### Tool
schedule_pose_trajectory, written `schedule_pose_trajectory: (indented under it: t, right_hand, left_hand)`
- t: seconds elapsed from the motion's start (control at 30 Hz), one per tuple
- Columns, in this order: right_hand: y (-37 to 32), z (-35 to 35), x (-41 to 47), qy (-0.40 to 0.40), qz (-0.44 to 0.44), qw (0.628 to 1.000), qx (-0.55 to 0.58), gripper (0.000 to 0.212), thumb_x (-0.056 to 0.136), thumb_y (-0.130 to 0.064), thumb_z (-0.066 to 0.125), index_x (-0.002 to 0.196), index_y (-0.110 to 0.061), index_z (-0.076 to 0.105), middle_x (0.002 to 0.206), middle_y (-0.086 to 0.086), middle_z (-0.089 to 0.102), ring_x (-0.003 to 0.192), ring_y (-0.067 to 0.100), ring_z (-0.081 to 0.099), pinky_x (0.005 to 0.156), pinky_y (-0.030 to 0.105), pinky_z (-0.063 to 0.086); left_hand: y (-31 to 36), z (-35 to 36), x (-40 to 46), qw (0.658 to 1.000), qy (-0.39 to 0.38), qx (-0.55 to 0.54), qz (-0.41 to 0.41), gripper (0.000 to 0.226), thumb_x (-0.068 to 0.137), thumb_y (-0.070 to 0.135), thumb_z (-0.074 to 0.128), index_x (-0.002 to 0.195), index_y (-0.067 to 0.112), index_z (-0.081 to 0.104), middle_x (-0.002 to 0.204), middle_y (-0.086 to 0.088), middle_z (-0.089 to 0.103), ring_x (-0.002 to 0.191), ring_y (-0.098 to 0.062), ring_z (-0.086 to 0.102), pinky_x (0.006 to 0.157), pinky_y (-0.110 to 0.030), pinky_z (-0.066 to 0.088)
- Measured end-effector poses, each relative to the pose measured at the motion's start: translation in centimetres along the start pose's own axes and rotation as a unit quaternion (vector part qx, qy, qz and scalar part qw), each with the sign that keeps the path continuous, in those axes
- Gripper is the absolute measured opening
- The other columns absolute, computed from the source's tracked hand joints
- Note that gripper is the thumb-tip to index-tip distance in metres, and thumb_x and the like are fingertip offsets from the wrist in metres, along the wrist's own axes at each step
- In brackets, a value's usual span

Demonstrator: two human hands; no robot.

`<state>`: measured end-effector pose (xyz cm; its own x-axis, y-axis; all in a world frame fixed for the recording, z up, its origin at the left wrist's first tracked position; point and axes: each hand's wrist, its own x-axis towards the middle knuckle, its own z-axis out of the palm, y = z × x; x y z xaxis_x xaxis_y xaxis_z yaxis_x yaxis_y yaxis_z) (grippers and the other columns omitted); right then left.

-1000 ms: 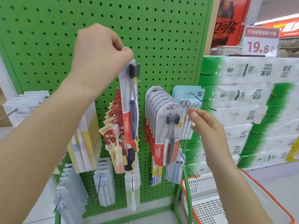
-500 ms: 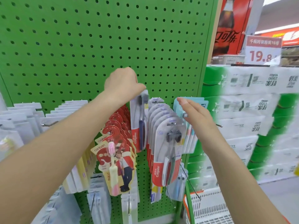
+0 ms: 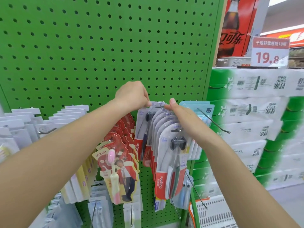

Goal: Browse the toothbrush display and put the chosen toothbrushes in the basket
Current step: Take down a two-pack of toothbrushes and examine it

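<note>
Your left hand (image 3: 131,94) pinches top of Colgate pack (image 3: 142,129), at back of Colgate row on pegboard (image 3: 98,46). Your right hand (image 3: 182,116), fingers straight, rests on row's tops. Basket (image 3: 213,211) below row (lower right).

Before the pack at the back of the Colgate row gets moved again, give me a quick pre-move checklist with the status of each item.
1. Left hand pinches the top of the rear Colgate pack: ok.
2. Right hand rests on the tops of the hanging Colgate row, thumb up: ok.
3. Pack's hang hole on or off the hook: cannot tell, fingers cover it.
4. Neighbouring red carded packs hang undisturbed: ok.
5. Basket in view at lower right, below the display: ok.
6. A chosen toothbrush already in the basket: cannot tell, only its rim shows.
</note>
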<state>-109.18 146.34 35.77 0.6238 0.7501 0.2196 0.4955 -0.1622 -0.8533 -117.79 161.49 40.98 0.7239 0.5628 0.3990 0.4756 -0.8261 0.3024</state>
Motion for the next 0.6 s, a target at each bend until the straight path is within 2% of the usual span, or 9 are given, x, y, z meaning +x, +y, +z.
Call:
schedule_pose_trajectory:
  t: [0.13,0.2,0.27,0.37,0.5,0.6]
  right_hand:
    - [0.0,0.1,0.0,0.002,-0.008,1.000,0.001,0.062,0.094,-0.067,0.026,0.136,-0.032,0.054,0.143,-0.005,0.050,0.129,0.013,0.046,0.111,0.040,0.034]
    - [0.0,0.1,0.0,0.005,-0.008,1.000,0.010,0.059,0.095,-0.064,0.026,0.134,-0.031,0.056,0.141,-0.005,0.052,0.125,0.012,0.048,0.107,0.036,0.036]
    - [0.0,0.1,0.0,0.010,-0.008,1.000,0.022,0.055,0.096,-0.063,0.027,0.128,-0.033,0.058,0.137,-0.007,0.054,0.120,0.009,0.049,0.101,0.033,0.038]
    - [0.2,0.1,0.0,0.020,-0.013,0.999,0.032,0.049,0.096,-0.062,0.026,0.119,-0.035,0.060,0.130,-0.009,0.055,0.119,0.009,0.049,0.104,0.035,0.039]
    - [0.3,0.1,0.1,0.034,-0.007,0.998,0.054,0.048,0.097,-0.061,0.023,0.110,-0.034,0.062,0.118,-0.012,0.052,0.116,0.008,0.048,0.095,0.031,0.037]
    - [0.5,0.0,0.1,0.035,-0.006,0.997,0.062,0.048,0.097,-0.060,0.023,0.104,-0.034,0.063,0.115,-0.012,0.054,0.113,0.008,0.050,0.100,0.033,0.039]
  left_hand:
    - [0.3,0.4,0.6,0.999,-0.041,-0.026,0.013,0.016,0.085,0.027,0.073,0.093,0.014,0.076,0.067,0.007,0.063,0.058,-0.006,0.053,0.069,-0.027,0.046]
    - [0.6,0.6,0.8,0.997,-0.060,-0.044,0.018,0.016,0.085,0.027,0.074,0.093,0.013,0.076,0.069,0.002,0.067,0.061,-0.016,0.061,0.068,-0.029,0.052]
    - [0.9,0.8,1.0,0.995,-0.078,-0.058,0.020,0.015,0.084,0.026,0.074,0.093,0.014,0.076,0.079,-0.005,0.073,0.076,-0.025,0.070,0.077,-0.035,0.058]
    - [1.0,1.1,1.5,0.992,-0.099,-0.077,0.018,0.012,0.086,0.024,0.073,0.093,0.014,0.075,0.085,-0.006,0.074,0.087,-0.028,0.072,0.082,-0.039,0.059]
    - [1.0,1.4,1.8,0.990,-0.106,-0.096,0.019,0.011,0.087,0.023,0.072,0.094,0.014,0.075,0.084,-0.003,0.073,0.086,-0.024,0.071,0.082,-0.039,0.059]
    - [1.1,1.9,1.9,0.990,-0.099,-0.090,0.033,0.012,0.088,0.023,0.071,0.094,0.014,0.075,0.076,0.002,0.069,0.074,-0.018,0.066,0.080,-0.037,0.059]
